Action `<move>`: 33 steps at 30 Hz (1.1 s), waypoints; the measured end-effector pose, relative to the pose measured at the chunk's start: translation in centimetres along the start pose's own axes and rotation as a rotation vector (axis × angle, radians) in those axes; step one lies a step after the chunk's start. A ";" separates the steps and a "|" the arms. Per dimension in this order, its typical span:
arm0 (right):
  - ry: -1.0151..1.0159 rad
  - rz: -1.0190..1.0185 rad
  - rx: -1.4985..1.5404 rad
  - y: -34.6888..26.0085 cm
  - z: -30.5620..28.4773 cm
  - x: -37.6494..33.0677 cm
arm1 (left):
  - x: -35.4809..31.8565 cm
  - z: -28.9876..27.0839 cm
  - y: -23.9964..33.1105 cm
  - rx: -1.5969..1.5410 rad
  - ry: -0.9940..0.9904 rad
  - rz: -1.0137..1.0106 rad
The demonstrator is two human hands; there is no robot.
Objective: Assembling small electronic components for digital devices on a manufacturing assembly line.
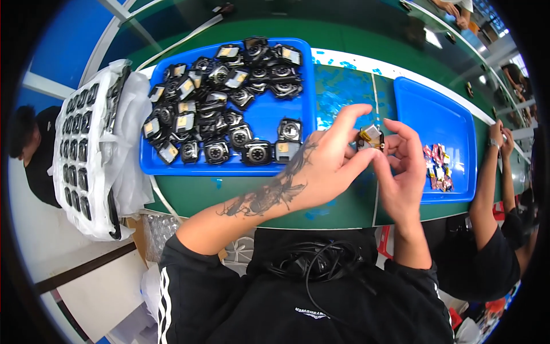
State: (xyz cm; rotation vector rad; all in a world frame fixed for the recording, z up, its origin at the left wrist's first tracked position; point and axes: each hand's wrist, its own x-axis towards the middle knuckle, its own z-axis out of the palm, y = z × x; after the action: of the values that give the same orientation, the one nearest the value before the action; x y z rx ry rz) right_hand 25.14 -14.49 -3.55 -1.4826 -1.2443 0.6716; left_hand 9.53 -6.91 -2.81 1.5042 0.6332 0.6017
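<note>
Both my hands meet above the green table, between two blue trays. Between their fingertips they hold a small opened smartwatch (370, 137) with a black case and a silver, yellow-taped part on top. My left hand (332, 160) grips it from the left, its index finger raised above. From the right, my right hand (403, 163) pinches it with curled fingers. In the left blue tray (269, 109) lie several black watch cases (216, 152), some with silver-and-yellow parts showing. The right blue tray (421, 106) holds a small pile of pink, silver and yellow parts (439, 166).
A white foam tray of black watch parts (77, 146) stands upright at the far left. Blue film scraps (341, 86) lie on the table (275, 198). Co-workers sit on both sides; one's forearm (487, 178) reaches in at the right. Black cable (312, 258) hangs against my front.
</note>
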 end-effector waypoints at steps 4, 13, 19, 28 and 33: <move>-0.091 -0.065 -0.091 1.2 -3.2 6.2 | 1.0 -5.9 1.5 1.120 0.262 0.265; -0.025 0.178 -0.412 9.9 -1.7 24.5 | -0.5 -7.9 -0.6 1.189 0.095 0.146; 0.138 -0.116 -0.789 8.2 -2.5 23.4 | 0.4 -7.9 2.0 0.908 0.063 -0.038; -0.549 0.260 0.399 -2.0 -1.1 6.0 | 1.6 -2.9 0.2 0.689 0.320 0.802; -0.279 0.058 0.352 -0.5 -0.9 3.4 | 1.6 -1.7 0.0 0.609 0.178 0.675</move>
State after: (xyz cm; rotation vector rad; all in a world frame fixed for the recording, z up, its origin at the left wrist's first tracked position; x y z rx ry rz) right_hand 26.78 -11.72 -2.17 -1.1627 -1.2169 1.1055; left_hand 9.46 -4.65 -2.79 2.2829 0.4488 1.1347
